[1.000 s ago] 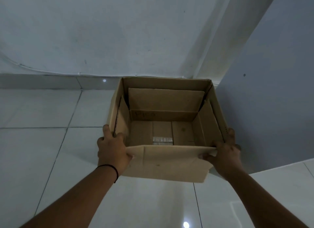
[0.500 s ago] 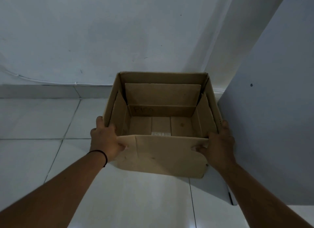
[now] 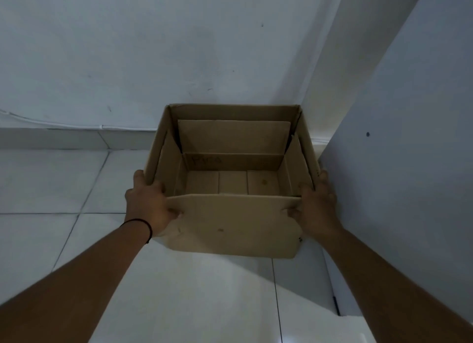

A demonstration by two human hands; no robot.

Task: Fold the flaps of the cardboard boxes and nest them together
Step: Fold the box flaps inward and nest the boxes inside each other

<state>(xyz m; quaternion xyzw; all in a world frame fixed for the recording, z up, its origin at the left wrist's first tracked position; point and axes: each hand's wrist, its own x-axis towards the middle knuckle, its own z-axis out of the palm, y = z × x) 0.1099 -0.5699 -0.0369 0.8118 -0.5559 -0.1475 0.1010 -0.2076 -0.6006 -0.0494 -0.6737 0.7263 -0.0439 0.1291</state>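
Note:
A brown cardboard box (image 3: 238, 227) is open at the top, in the middle of the view near a wall corner. Its far flap and both side flaps are folded down inside against the walls. My left hand (image 3: 149, 205) grips the near left corner, thumb on the front wall. My right hand (image 3: 316, 205) grips the near right corner the same way. The box's inside holds nothing. I cannot tell whether the box rests on the floor or hangs just above it. No second box is in view.
White floor tiles (image 3: 64, 189) spread to the left and in front. A pale wall (image 3: 179, 48) stands behind the box. A grey panel or door (image 3: 409, 163) rises close along the box's right side.
The box has moved away from me and a little to the right, toward the wall corner. Both hands keep the same hold on its near corners.

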